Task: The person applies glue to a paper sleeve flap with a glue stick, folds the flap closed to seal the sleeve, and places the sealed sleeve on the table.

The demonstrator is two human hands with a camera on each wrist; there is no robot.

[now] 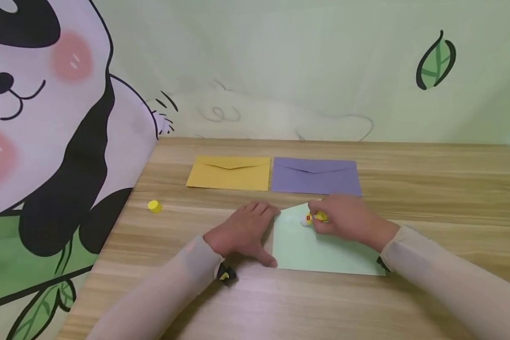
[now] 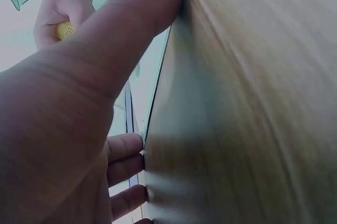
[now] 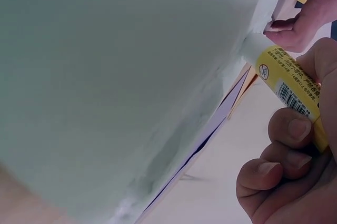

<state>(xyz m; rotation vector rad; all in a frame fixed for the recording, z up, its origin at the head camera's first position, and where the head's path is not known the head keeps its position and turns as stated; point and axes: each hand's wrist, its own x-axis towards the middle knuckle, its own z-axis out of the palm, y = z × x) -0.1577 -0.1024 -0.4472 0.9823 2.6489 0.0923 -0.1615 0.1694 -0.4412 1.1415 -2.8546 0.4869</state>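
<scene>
A light green sheet of paper (image 1: 306, 250), with a slanted upper left edge, lies flat on the wooden table. My right hand (image 1: 348, 217) grips a yellow glue stick (image 3: 288, 84), its white tip right at the paper's surface near the upper edge. Smeared, shiny glue shows along that edge in the right wrist view. At the sheet's left side, my left hand (image 1: 246, 231) is spread, thumb at the lower left corner and forefinger at the upper one. In the left wrist view, the left thumb (image 2: 126, 24) extends along the paper's border.
Behind the green sheet lie a yellow envelope (image 1: 229, 177) and a purple envelope (image 1: 316, 182) side by side, flaps folded down. A small yellow cap (image 1: 155, 206) stands toward the table's left edge. A wall covering (image 1: 280, 71) with panda and leaf drawings rises behind the table.
</scene>
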